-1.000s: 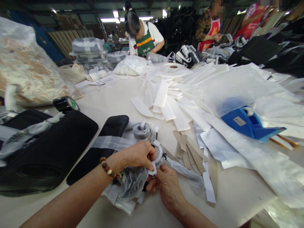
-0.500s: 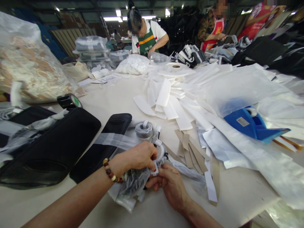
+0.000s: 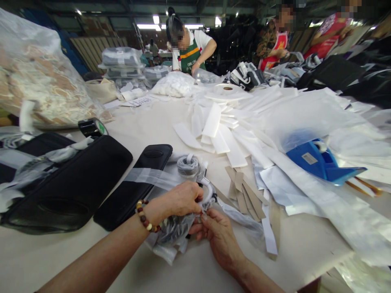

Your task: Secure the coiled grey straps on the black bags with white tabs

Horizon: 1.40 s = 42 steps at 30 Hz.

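1. The right hand [image 3: 218, 238] is nearest. Its fingers are closed, pinching the neck of the one clear bag [image 3: 172, 234] just under the white ring [image 3: 209, 191].
2. The left hand [image 3: 183, 199] is curled shut on that one white ring, which is raised just above the desk [image 3: 305, 248].
3. The clear bag hangs below the ring and holds dark grey stuff that cannot be made out.
4. One grey coil [image 3: 187, 166] lies just behind the ring.
5. Two black cases lie left of the ring, the narrow case [image 3: 134, 185] nearer and the wide case [image 3: 70, 183] beyond.
6. One blue tape dispenser [image 3: 320, 162] sits well right of the ring.
7. One black tape roll [image 3: 91, 127] stands far left of the ring.
8. Three people [image 3: 189, 51] work far behind the ring.
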{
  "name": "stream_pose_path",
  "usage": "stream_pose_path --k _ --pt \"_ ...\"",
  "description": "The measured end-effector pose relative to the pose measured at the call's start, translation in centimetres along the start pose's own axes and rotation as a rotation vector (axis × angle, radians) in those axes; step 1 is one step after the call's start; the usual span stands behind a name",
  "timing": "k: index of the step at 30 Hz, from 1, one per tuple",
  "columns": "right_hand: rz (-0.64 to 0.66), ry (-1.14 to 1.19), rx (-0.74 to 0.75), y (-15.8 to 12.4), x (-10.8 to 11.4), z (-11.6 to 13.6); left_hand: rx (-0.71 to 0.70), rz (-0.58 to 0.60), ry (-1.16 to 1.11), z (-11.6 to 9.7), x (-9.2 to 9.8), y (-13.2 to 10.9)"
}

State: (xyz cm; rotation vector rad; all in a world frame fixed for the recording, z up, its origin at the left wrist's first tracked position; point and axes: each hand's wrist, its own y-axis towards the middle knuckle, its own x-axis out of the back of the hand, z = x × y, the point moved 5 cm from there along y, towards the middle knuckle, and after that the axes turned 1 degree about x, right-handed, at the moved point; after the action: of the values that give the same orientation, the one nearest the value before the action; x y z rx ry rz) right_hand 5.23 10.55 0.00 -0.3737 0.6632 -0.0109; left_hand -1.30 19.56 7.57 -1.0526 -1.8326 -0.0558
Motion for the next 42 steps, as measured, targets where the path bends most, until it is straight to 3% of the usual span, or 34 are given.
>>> stream_pose_path --k 7,13,23,31,42 --pt "-0.023 0.050 -0.027 0.3 -0.3 0.0 -0.032 -0.051 0.075 -0.2 -0.6 -0.3" --pt "-0.106 0.041 -0.043 0.3 -0.4 0.0 -0.071 0.021 0.027 -0.3 0.0 -0.6" --pt "-0.149 -0.085 0.040 0.2 -0.6 -0.4 0.015 -0.042 -0.021 0.2 -0.6 -0.8" --pt "-0.292 -0.162 -0.099 0.4 -0.9 -0.2 0.058 -0.120 0.080 0.0 -1.2 -0.9" --pt "-0.388 -0.189 -0.241 0.4 -0.4 1.0 0.115 -0.140 0.217 -1.0 -1.8 -1.5"
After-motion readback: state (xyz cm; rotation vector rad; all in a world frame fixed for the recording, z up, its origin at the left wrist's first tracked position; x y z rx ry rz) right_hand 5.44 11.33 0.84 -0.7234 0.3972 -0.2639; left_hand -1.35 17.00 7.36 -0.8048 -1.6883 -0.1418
